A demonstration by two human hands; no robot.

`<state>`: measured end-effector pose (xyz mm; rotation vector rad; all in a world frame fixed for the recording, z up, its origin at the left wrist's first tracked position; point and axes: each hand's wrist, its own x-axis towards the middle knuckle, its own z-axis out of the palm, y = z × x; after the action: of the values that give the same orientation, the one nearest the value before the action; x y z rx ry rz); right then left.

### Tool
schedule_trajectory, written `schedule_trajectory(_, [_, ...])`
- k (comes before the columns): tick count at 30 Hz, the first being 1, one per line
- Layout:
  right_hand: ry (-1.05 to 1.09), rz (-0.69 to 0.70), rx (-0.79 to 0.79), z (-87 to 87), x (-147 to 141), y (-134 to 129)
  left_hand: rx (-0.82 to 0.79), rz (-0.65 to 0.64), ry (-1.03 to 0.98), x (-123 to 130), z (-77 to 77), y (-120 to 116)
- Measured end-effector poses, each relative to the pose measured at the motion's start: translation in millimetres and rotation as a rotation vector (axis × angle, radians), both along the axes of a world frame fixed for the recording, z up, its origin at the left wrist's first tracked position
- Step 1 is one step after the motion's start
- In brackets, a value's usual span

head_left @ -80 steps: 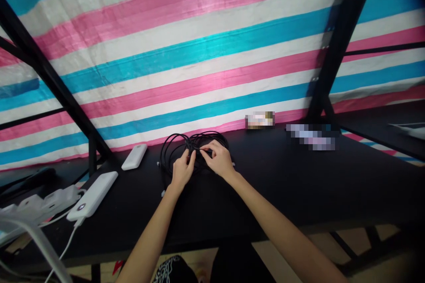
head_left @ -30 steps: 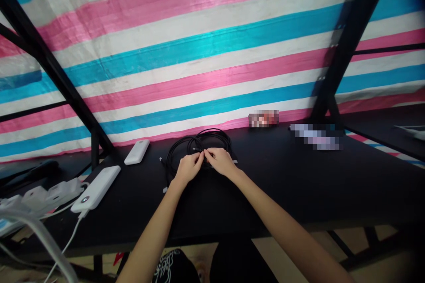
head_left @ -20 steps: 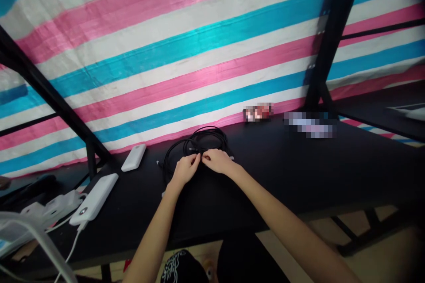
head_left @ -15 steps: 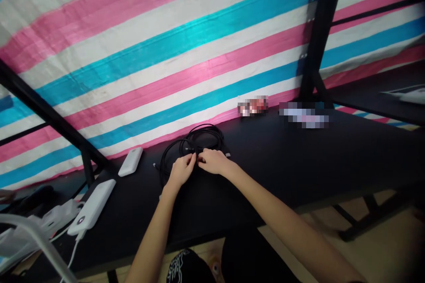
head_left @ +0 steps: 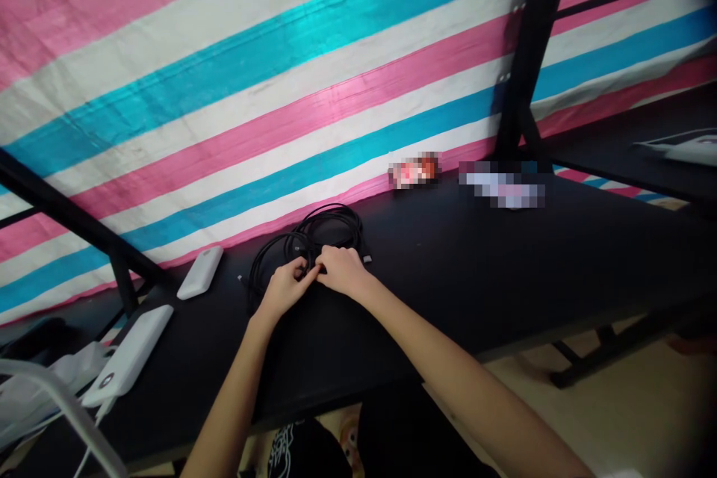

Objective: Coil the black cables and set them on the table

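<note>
Black cables [head_left: 334,208] lie coiled in loops on the black table [head_left: 448,276], near its back edge. My left hand [head_left: 288,285] is at the near side of the loops, its thumb and fingers closed round part of the black cable. Right beside it, my right hand [head_left: 343,269] has its fingers bent down and pinched on the cable, the fingertips of both hands close together. A light-coloured plug end [head_left: 367,259] sticks out to the right of my right hand. Another small plug end shows left of the loops.
Two white power banks [head_left: 200,272] [head_left: 130,356] lie to the left, the nearer with a white cable. Farther left are white adapters and a curved white tube. Two blurred items stand at the back right. A striped sheet hangs behind black frame posts.
The view has shifted, so the table and its items appear farther left. The fingers of my left hand have bent and moved against my right fingertips at the cable.
</note>
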<state>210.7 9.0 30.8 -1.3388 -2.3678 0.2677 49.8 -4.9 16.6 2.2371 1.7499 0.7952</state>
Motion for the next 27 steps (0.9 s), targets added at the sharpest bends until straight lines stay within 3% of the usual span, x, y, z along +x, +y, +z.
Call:
schedule_trajectory(3, [0.112,-0.036,-0.039,-3.2,-2,4,0.083,0.064,-0.178,-5,2.4,1])
schedule_trajectory(8, [0.338,-0.121,0.024,-3.9,-6,6,0.393,0.239,-0.449,-5,11.3,-2])
schedule_trajectory(14, [0.668,-0.308,0.252,6.4,-3,1,0.700,0.395,-0.462,0,12.6,-9])
schedule_trajectory(19, [0.685,-0.292,0.308,15.7,3,-1,0.676,0.317,-0.364,1,5.2,-10])
schedule_trajectory(23, [0.554,-0.158,0.272,17.1,1,-1,0.509,0.290,-0.235,2,5.7,-11])
schedule_trajectory(27, [0.559,0.011,0.186,7.2,-5,4,0.514,0.345,-0.246,2,8.0,-12])
